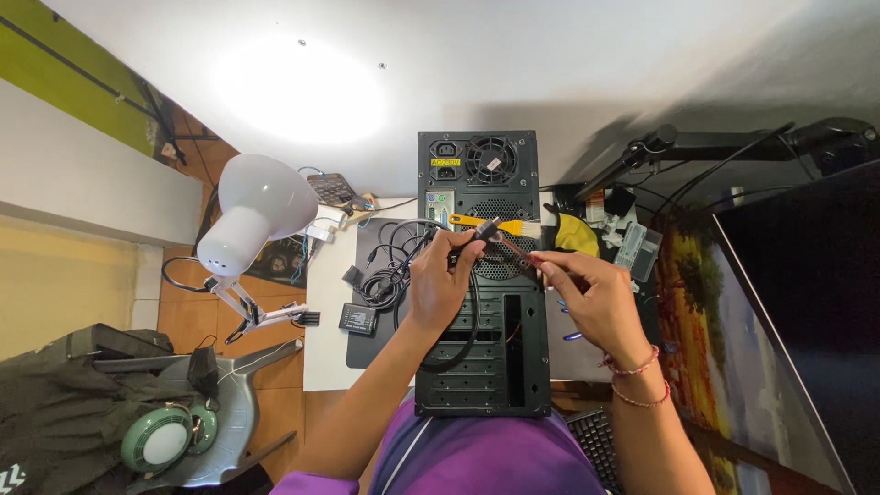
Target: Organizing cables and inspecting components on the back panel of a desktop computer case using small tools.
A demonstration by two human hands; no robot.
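Note:
A black desktop computer case (481, 367) stands with its back panel facing me. My left hand (440, 280) grips a black cable plug (484, 229) held against the panel near the round vent; the cable (463, 353) loops down over the slot covers. My right hand (591, 293) pinches a thin red-handled tool (519, 251) whose tip points at the same spot. A yellow-handled brush (500, 221) lies across the case just above my fingers.
A white desk lamp (257, 215) stands at left beside tangled black cables (390, 266) and a small black box (357, 318). A large dark monitor (788, 312) fills the right. A keyboard (596, 440) sits below the case. A chair with a small green fan (165, 440) is lower left.

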